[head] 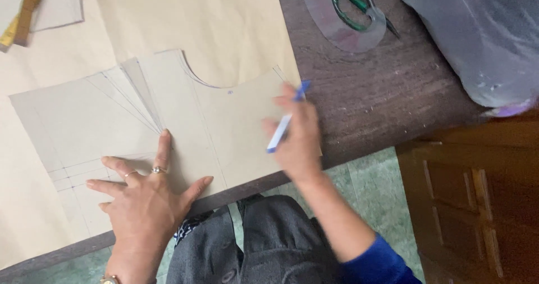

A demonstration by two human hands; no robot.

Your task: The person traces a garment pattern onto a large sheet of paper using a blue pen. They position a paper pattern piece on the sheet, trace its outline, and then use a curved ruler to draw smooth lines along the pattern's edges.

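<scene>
Grey fabric of the person's clothing (269, 244) fills the bottom centre of the frame, nearest the lens, with a blue sleeve cuff (376, 261) at lower right. Just above it, the left hand (149, 197) lies flat with fingers spread, pressing down the tan cardboard pattern piece with a curved neckline cut (213, 127) at lower left of centre. The right hand (297, 135) is closed around a blue and white pen (286, 121), whose long axis runs diagonally from lower left to upper right, hovering over the pattern's right edge. That edge sits close to the front rim of the dark wooden table (382, 99), so little card remains to the right. A larger sheet of tan paper (213, 26) extends under the pattern toward upper left. Well apart, at top right of centre, green-handled scissors (353, 3) rest on a clear plastic curve ruler (342, 28).
</scene>
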